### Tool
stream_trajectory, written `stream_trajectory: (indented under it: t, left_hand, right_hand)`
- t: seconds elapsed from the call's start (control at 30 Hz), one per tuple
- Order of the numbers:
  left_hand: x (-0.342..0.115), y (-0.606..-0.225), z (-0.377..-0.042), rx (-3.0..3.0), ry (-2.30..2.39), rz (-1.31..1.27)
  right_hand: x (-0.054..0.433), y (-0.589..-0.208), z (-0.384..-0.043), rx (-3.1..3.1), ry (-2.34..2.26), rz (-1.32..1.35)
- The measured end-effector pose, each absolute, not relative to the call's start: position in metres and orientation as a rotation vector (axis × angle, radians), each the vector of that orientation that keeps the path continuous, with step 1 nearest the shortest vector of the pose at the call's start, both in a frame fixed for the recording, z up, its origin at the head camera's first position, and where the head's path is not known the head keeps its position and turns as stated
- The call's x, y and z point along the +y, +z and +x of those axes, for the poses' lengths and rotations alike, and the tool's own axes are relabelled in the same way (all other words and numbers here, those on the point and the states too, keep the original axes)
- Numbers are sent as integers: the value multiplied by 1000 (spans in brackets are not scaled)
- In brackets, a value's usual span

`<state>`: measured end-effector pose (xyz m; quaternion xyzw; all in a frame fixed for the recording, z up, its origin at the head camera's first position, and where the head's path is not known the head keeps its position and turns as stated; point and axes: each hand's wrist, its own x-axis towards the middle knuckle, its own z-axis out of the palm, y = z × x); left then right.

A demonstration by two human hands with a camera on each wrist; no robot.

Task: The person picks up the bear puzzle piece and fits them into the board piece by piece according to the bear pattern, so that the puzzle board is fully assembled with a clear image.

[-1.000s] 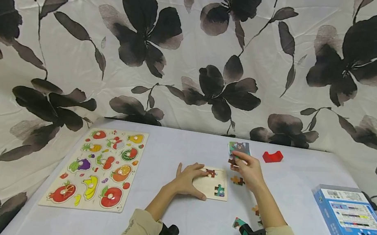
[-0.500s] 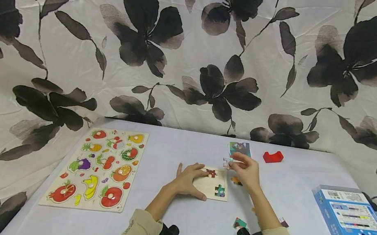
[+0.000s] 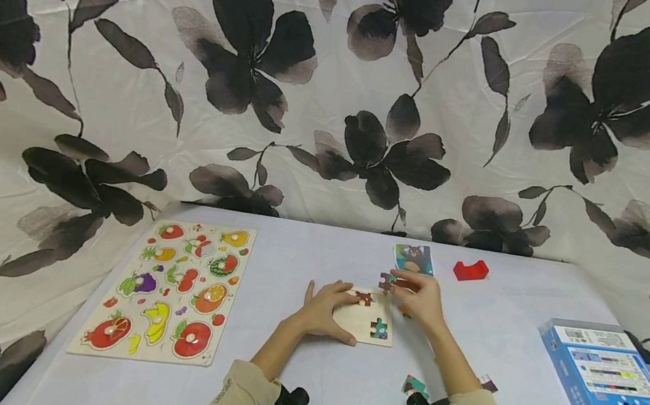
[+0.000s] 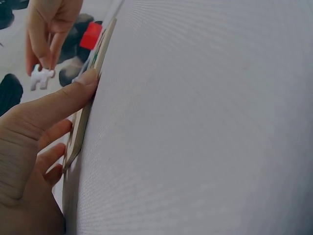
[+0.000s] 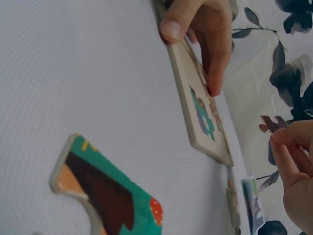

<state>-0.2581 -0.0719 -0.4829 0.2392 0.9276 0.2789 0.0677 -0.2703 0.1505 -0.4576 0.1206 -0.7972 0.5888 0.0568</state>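
My left hand [image 3: 321, 311] holds a small wooden puzzle tray [image 3: 348, 325] by its edges, thumb at the near side and fingers over the left part. Inside the tray lie a brown piece [image 3: 363, 298] at the top and a green-and-purple piece [image 3: 379, 328] at the lower right. Just above the tray's upper right corner, my right hand [image 3: 423, 302] pinches a dark jigsaw piece [image 3: 386, 281] between thumb and fingertips. The left wrist view shows the pale underside of this jigsaw piece [image 4: 41, 78], raised off the table. Behind it lies a bear picture card [image 3: 415, 257].
A fruit peg puzzle [image 3: 166, 319] lies at the left. A red block [image 3: 470, 270] is at the back right, and a blue clear-sided box [image 3: 617, 387] stands far right. Loose jigsaw pieces lie by the right forearm, one green and brown [image 5: 105, 188].
My right hand has come from over the card toward the tray, turning the jigsaw piece: its pale side showed half a second ago, its dark face shows now. The left hand stays put.
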Motion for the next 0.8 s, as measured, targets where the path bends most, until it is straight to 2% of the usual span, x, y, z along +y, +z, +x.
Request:
stream_trajectory:
  t: [0.13, 0.3, 0.47, 0.63, 0.8]
  left_hand:
    - [-72, -483, -258, 2795, 834, 726]
    - [-72, -484, -258, 2796, 835, 725]
    - [-72, -484, -258, 2800, 839, 725]
    - [-72, -484, -258, 2802, 833, 728]
    - [-73, -486, -259, 2802, 834, 737]
  right_hand:
    - [149, -456, -267, -2500, 1698, 480]
    - [146, -473, -273, -2622, 1285, 665]
    - [143, -480, -273, -2635, 1124, 729]
    - [155, -472, -274, -2676, 1264, 688]
    - [192, -462, -271, -2773, 1303, 532]
